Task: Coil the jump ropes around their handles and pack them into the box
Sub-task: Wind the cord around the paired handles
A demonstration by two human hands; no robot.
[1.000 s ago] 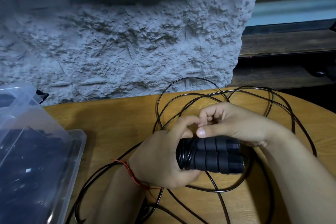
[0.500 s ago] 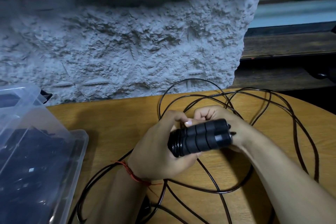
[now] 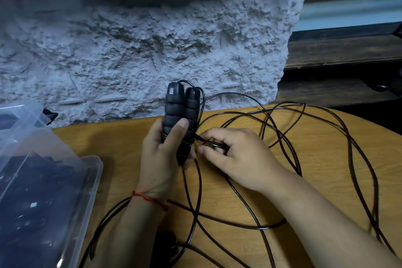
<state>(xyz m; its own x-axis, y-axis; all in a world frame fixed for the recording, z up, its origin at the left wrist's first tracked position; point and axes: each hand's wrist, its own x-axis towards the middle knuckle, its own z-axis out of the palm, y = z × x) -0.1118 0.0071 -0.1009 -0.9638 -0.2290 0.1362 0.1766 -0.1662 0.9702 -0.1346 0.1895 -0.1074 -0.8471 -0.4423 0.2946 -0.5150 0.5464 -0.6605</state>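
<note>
The left hand [image 3: 162, 154] curls round the two black handles [image 3: 180, 113] and holds them upright together over the far table edge. The right hand [image 3: 235, 154] pinches the black rope [image 3: 214, 144] just right of them. Loose loops sprawl across the wooden table [image 3: 121, 141]. A clear plastic box [image 3: 95, 172] sits at the left with dark items inside.

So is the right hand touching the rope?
Touching. The head view shows the right hand pinching the black rope just beside the handles.
</note>
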